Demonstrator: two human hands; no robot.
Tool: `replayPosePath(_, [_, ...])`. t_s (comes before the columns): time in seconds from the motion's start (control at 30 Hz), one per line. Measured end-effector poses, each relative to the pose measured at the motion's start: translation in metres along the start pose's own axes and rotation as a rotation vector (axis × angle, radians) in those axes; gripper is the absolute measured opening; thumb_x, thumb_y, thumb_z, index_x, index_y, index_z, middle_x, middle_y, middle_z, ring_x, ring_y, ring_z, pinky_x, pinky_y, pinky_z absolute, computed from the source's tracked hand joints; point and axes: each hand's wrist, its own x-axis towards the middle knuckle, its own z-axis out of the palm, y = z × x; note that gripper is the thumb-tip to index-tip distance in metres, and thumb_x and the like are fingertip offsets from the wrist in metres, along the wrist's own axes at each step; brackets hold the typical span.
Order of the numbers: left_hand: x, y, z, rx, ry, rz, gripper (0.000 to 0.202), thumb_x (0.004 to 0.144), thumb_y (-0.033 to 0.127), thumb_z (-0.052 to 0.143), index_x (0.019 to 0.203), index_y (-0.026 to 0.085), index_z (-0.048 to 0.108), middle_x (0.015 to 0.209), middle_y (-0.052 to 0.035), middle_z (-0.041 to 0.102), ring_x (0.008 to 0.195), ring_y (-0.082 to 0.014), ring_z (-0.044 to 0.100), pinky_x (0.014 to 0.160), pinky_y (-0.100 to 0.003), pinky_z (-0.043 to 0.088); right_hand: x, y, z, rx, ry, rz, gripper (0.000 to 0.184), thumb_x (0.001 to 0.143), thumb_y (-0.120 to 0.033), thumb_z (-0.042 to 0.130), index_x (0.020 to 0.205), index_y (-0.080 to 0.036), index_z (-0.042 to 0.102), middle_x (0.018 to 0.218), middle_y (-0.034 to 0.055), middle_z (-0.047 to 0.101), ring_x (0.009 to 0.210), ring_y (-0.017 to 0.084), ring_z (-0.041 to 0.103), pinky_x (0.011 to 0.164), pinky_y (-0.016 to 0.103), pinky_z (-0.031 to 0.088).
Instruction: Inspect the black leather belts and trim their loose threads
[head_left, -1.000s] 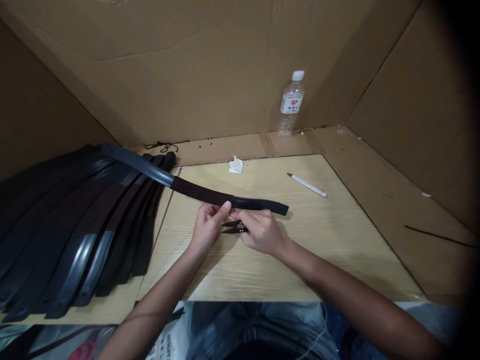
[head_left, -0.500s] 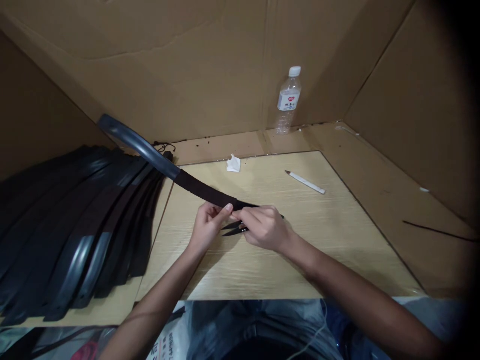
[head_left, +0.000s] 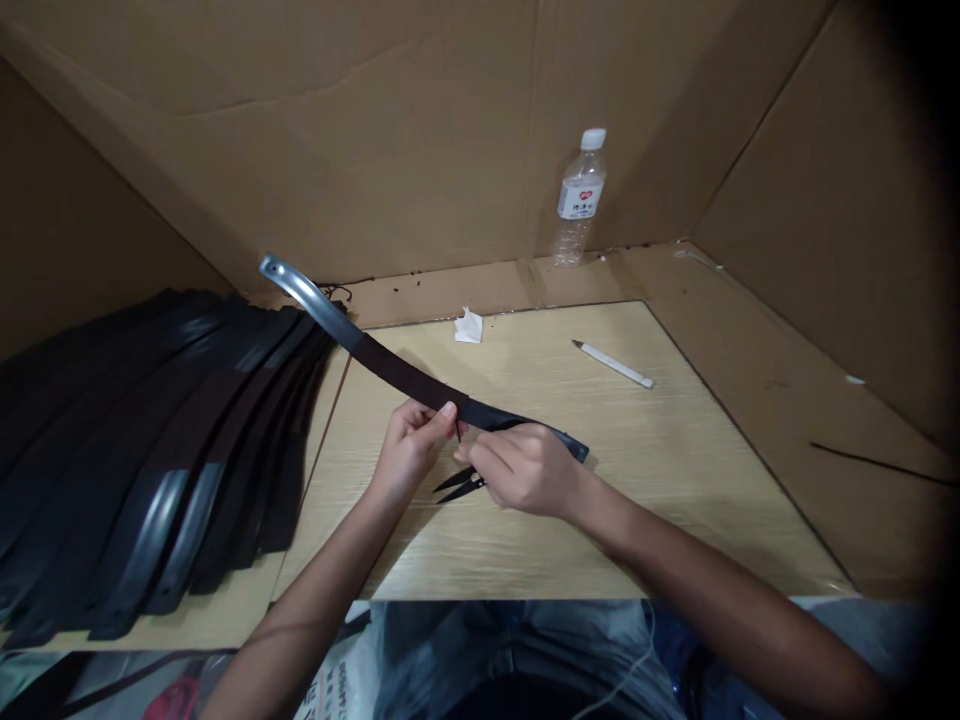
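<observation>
A long curved black strip, perhaps a handle, (head_left: pixel 322 312) runs slantwise in front of me, its middle covered by a dark brown sleeve (head_left: pixel 405 376). Thumb and fingers of my left hand (head_left: pixel 409 445) pinch the sleeve's lower right end. My right hand (head_left: pixel 529 470) is closed around black thread snips (head_left: pixel 459 486), whose two blades point left and stand apart. A short dark thread (head_left: pixel 458 430) hangs from the sleeve's end and reaches toward the right fingertips; whether they grip it I cannot tell. The strip's right end passes behind my right hand.
Many similar black strips (head_left: pixel 112 450) lie overlapped on the left. Toward the back are a crumpled white scrap (head_left: pixel 469 326), a white pencil (head_left: pixel 613 364) and a plastic bottle (head_left: pixel 579 200). Cardboard walls (head_left: pixel 375 130) enclose the tabletop (head_left: pixel 600 560). A dark cord (head_left: pixel 877 462) lies far right.
The strip has turned, its far end swinging right and slightly down and its right end coming into view. My right hand and the snips have moved slightly down, away from the sleeve; a thread now shows.
</observation>
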Motion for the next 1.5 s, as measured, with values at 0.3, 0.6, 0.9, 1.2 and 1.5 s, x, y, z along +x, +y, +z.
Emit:
replayPosePath(0.3, [0.001, 0.008, 0.003, -0.092, 0.038, -0.067, 0.031, 0.064, 0.036, 0.08, 0.06, 0.011, 0.061, 0.055, -0.0024, 0.056, 0.057, -0.0109, 0.054, 0.058, -0.022, 0.04, 0.002, -0.003, -0.001, -0.119, -0.07, -0.053, 0.019, 0.091, -0.01, 0.04, 0.073, -0.015, 0.038, 0.06, -0.0003, 0.048, 0.05, 0.009, 0.045, 0.048, 0.025, 0.024])
replayPosePath(0.6, [0.003, 0.007, 0.002, -0.099, 0.017, -0.057, 0.029, 0.066, 0.036, 0.079, 0.066, 0.011, 0.065, 0.063, -0.0054, 0.063, 0.061, -0.012, 0.057, 0.061, -0.023, 0.044, 0.001, -0.008, 0.005, -0.122, -0.112, -0.014, 0.017, 0.09, -0.009, 0.036, 0.074, -0.013, 0.039, 0.06, 0.001, 0.05, 0.05, 0.008, 0.045, 0.047, 0.023, 0.024])
replayPosePath(0.9, [0.001, -0.004, 0.003, 0.157, 0.036, 0.06, 0.027, 0.069, 0.038, 0.076, 0.07, 0.013, 0.063, 0.061, -0.0019, 0.061, 0.054, -0.011, 0.052, 0.051, -0.022, 0.037, 0.001, -0.006, 0.004, -0.085, -0.012, 0.019, 0.017, 0.087, -0.009, 0.046, 0.073, -0.015, 0.038, 0.062, -0.0005, 0.049, 0.054, 0.01, 0.049, 0.049, 0.025, 0.031])
replayPosePath(1.2, [-0.001, -0.001, 0.003, 0.186, -0.055, 0.104, 0.022, 0.076, 0.033, 0.071, 0.065, 0.015, 0.064, 0.061, -0.0026, 0.06, 0.057, -0.0117, 0.051, 0.056, -0.024, 0.037, -0.001, 0.019, -0.013, 0.078, -0.027, 0.241, 0.017, 0.081, -0.007, 0.038, 0.081, -0.013, 0.053, 0.071, -0.0004, 0.057, 0.063, 0.006, 0.051, 0.057, 0.022, 0.031])
replayPosePath(1.5, [-0.001, 0.002, -0.003, 0.309, -0.099, 0.118, 0.041, 0.082, 0.036, 0.064, 0.05, 0.013, 0.051, 0.05, -0.0002, 0.045, 0.052, -0.0091, 0.041, 0.055, -0.025, 0.031, 0.005, 0.026, -0.015, 0.089, -0.182, 0.486, 0.014, 0.077, -0.007, 0.04, 0.083, -0.013, 0.051, 0.089, 0.0037, 0.058, 0.087, 0.012, 0.052, 0.061, 0.021, 0.028])
